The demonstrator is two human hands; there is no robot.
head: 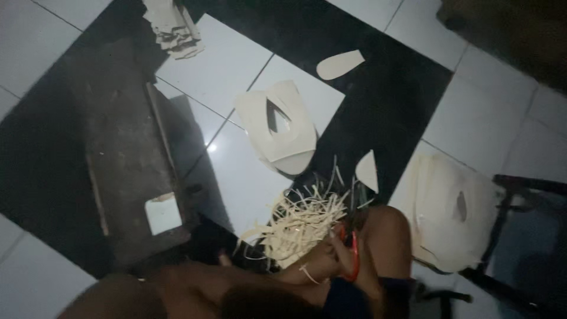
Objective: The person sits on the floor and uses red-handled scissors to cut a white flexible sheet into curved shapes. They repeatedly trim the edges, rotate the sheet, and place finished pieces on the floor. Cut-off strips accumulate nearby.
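Scissors [353,260] with red handles sit in my hand [331,257] low in the view, just right of centre, close to my knee. My fingers are curled through and around the handles, clenched on them. Dim light blurs the blades, so I cannot tell whether they point up or away. Which hand this is I cannot say for sure; it looks like my right, and I cannot make out the other hand. Directly ahead of my fingers, touching them on the upper left, lies a heap of thin pale trimmings [301,221], strips fanning upward and leftward. Beyond the heap, further up the floor, lies a cream sheet [295,139] with a pointed oval hole cut out. A second cut sheet [440,207] lies to the right, near my knee. A small cut piece [368,170] rests between them.
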